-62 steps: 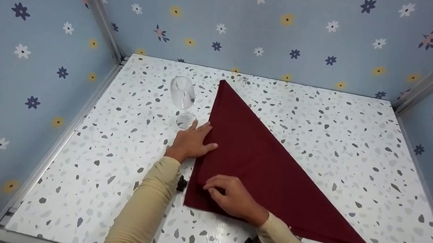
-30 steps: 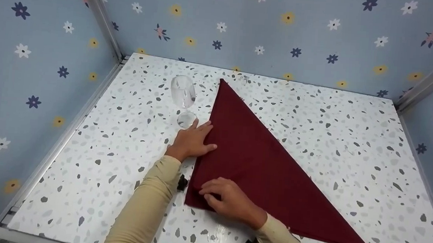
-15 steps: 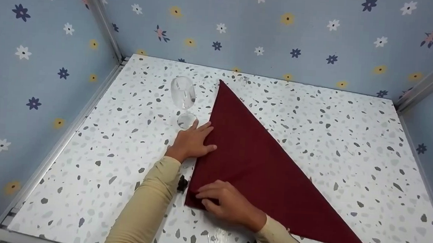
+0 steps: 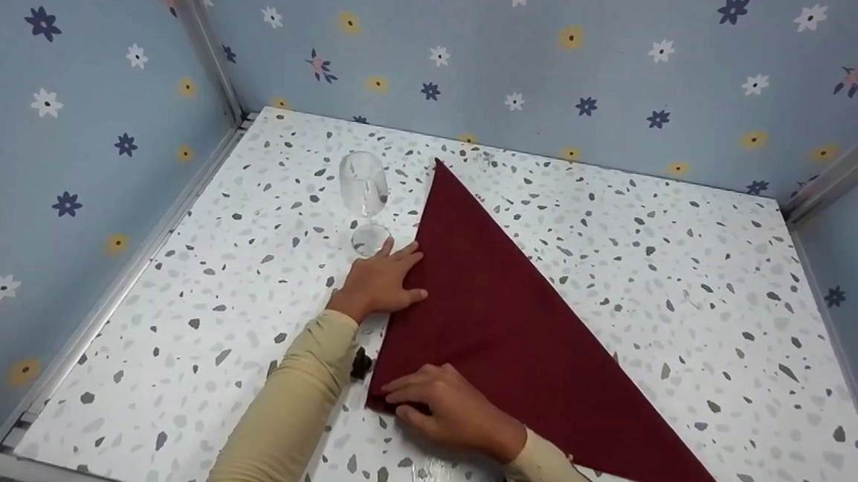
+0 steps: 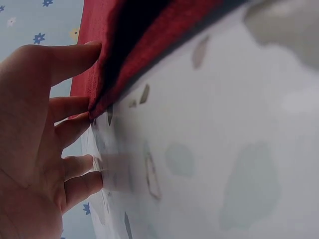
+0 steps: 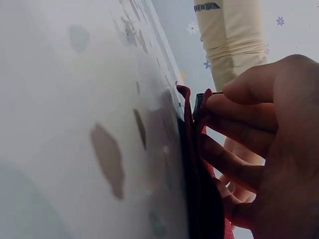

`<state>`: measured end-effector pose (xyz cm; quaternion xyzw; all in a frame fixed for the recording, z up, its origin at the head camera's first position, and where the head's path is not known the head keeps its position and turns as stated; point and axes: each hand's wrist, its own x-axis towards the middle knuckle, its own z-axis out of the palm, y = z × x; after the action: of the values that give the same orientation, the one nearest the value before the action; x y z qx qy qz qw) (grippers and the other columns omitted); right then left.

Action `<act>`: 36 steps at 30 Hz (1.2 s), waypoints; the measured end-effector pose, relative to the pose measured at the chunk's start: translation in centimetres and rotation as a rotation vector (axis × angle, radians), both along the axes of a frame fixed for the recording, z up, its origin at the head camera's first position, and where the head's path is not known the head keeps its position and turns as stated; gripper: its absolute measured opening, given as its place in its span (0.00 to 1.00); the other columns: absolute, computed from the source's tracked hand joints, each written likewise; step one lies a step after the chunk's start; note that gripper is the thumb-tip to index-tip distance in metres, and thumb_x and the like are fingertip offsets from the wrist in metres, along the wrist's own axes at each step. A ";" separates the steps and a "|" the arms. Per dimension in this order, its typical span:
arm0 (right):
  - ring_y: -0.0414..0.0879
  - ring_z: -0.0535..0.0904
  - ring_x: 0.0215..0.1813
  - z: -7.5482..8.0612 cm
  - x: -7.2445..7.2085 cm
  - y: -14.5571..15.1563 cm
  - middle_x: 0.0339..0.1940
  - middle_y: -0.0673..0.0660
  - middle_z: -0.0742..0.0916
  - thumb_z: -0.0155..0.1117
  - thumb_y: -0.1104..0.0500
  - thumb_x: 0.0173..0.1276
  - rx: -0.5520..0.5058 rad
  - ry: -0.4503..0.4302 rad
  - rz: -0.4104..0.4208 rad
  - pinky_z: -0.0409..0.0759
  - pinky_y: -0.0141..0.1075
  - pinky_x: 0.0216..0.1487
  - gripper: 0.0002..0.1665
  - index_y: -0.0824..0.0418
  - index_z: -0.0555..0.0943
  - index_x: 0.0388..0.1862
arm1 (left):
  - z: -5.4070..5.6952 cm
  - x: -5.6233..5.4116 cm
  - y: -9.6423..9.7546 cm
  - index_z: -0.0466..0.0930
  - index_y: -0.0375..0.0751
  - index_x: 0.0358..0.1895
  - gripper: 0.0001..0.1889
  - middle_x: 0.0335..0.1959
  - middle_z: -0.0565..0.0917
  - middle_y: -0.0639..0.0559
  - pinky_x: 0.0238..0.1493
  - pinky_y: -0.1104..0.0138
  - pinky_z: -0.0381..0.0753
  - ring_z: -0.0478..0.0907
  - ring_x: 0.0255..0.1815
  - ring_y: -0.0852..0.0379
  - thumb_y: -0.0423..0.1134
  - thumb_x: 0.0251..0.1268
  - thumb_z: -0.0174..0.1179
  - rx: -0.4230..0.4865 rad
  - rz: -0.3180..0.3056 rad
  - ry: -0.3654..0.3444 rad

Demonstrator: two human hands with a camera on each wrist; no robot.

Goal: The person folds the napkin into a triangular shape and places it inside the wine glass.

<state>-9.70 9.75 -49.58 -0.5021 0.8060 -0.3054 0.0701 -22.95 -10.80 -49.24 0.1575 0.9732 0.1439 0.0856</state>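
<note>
A dark red cloth napkin (image 4: 513, 321), folded into a triangle, lies on the speckled table. At its left edge my left hand (image 4: 382, 279) rests with spread fingers, its thumb on the cloth; the left wrist view shows thumb and fingertips against the layered edge (image 5: 94, 94). My right hand (image 4: 452, 406) is at the near left corner of the napkin. Thumb and forefinger pinch the upper layer's corner (image 6: 207, 94) there, slightly raised from the layer beneath. A clear stemmed glass (image 4: 364, 185) stands just beyond the left fingertips, its foot (image 4: 369, 239) close to them.
The white speckled tabletop (image 4: 694, 287) is bounded by blue flowered panels (image 4: 485, 58) at the back and sides. Small black wrist devices (image 4: 360, 363) show beside the left forearm and under the right one. A glossy transparent patch (image 4: 433, 476) lies near the front.
My right hand has moved toward the near left corner, drawing the upper layer's corner over the lower one, so less of the lower layer shows. The left hand and the glass have stayed put.
</note>
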 end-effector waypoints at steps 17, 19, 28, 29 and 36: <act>0.34 0.73 0.52 -0.3 0.4 0.1 0.60 0.36 0.83 0.59 0.55 0.74 0.048 -0.003 0.009 0.66 0.36 0.50 0.18 0.50 0.85 0.60 | -0.4 0.0 -0.1 0.63 0.48 0.77 0.39 0.80 0.57 0.56 0.66 0.40 0.65 0.47 0.80 0.41 0.62 0.69 0.56 0.003 -0.006 0.007; 0.35 0.74 0.53 -0.2 0.3 0.2 0.61 0.37 0.82 0.59 0.54 0.74 0.054 0.010 0.013 0.67 0.36 0.51 0.18 0.50 0.85 0.60 | -0.3 -0.2 0.0 0.62 0.48 0.78 0.39 0.80 0.56 0.56 0.66 0.41 0.65 0.47 0.80 0.42 0.62 0.69 0.56 -0.011 -0.005 0.005; 0.40 0.74 0.53 0.3 0.5 0.2 0.65 0.44 0.81 0.61 0.54 0.72 0.096 0.138 0.030 0.68 0.37 0.49 0.15 0.45 0.89 0.52 | 0.3 -0.5 0.3 0.63 0.54 0.77 0.37 0.80 0.56 0.55 0.64 0.40 0.67 0.47 0.80 0.40 0.63 0.69 0.54 -0.024 -0.033 0.020; 0.41 0.75 0.53 0.3 0.7 0.1 0.64 0.45 0.81 0.61 0.54 0.72 0.097 0.154 0.042 0.68 0.37 0.49 0.14 0.45 0.90 0.51 | 0.2 -0.3 0.1 0.63 0.54 0.78 0.37 0.80 0.56 0.56 0.63 0.40 0.67 0.46 0.80 0.41 0.63 0.69 0.54 -0.033 -0.029 0.012; 0.42 0.75 0.56 0.1 1.1 -0.2 0.63 0.48 0.81 0.61 0.53 0.72 0.115 0.191 0.038 0.69 0.37 0.48 0.13 0.45 0.90 0.48 | -0.1 -0.4 -0.1 0.62 0.53 0.78 0.38 0.80 0.55 0.60 0.62 0.42 0.70 0.48 0.80 0.41 0.65 0.69 0.53 -0.054 -0.037 0.019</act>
<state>-8.62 9.50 -49.51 -0.5393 0.8156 -0.2079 0.0273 -23.36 -10.93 -49.38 0.1744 0.9745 0.1143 0.0834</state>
